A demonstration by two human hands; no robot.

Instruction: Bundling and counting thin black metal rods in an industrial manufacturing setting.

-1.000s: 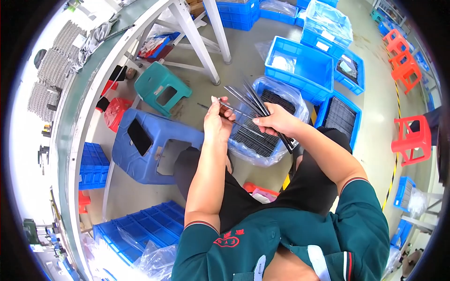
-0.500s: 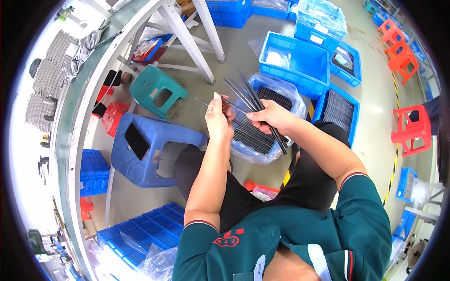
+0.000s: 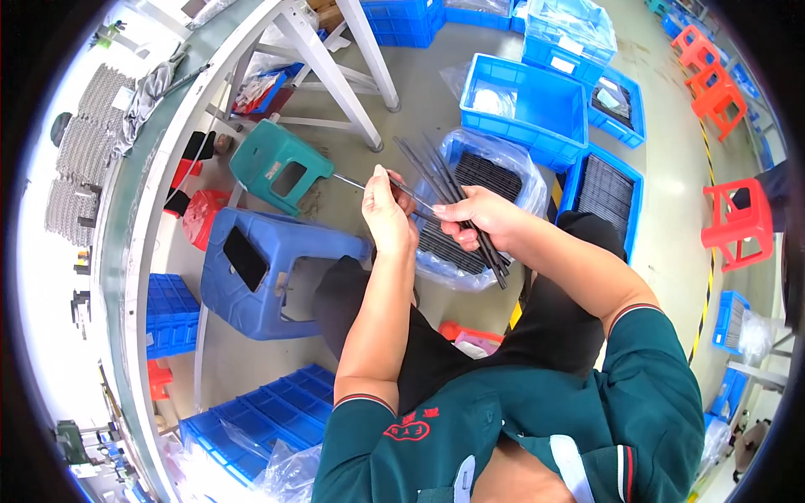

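Observation:
My right hand [image 3: 490, 216] is closed around a fanned bundle of slim black rods [image 3: 495, 258], whose ends stick out above and below the fist. To its left, my left hand [image 3: 388, 216] pinches a single thin rod [image 3: 348, 179]. This rod has a pale, silvery outer end and a dark part running slantwise to the right fingers. Its far end reaches those fingers, where it is partly hidden. Below both hands stands a bin lined with clear plastic [image 3: 530, 191], holding many black rods [image 3: 453, 256] laid side by side.
A blue stool [image 3: 293, 230] carrying a black phone [image 3: 246, 258] stands at my left, near a green stool [image 3: 277, 159]. Blue bins [image 3: 537, 126] stand ahead, and another with rods [image 3: 605, 197] is at right. A long workbench [image 3: 126, 251] runs along the left. Red stools [image 3: 738, 222] are far right.
The thin rod in my left fingers sticks out farther to the left, showing more of its silvery end. Both hands have shifted slightly left, and the bundle remains in my right hand.

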